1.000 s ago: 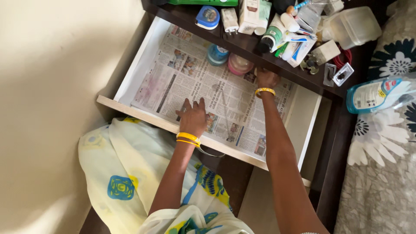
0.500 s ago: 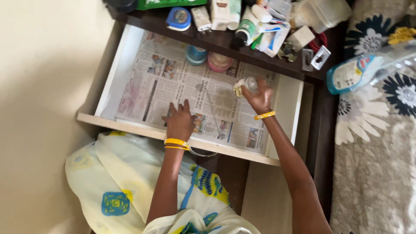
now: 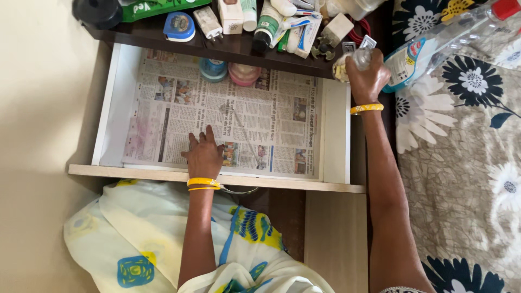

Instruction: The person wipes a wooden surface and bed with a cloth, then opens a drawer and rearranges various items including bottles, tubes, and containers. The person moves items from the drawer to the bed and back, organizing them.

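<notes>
An open white drawer [image 3: 336, 135] is lined with newspaper [image 3: 249, 125]. My left hand [image 3: 204, 156] lies flat on the newspaper near the drawer's front edge, fingers spread, holding nothing. My right hand [image 3: 367, 80] is raised over the drawer's right back corner, closed around a small clear glass jar [image 3: 353, 58] with pale contents. Both wrists wear yellow bangles. A blue round tin [image 3: 212, 69] and a pink round tin [image 3: 243, 73] sit at the back of the drawer.
The dark cabinet top [image 3: 228, 48] above the drawer is crowded with tubes, small bottles, a charger plug and a blue round container [image 3: 179, 25]. A clear plastic bottle [image 3: 434, 46] lies on the flowered bedsheet [image 3: 467, 163] at right. A cream wall stands at left.
My right hand picked up the small jar from inside the drawer and carried it up and right to the drawer's back corner. My left hand stayed on the newspaper. The camera shifted.
</notes>
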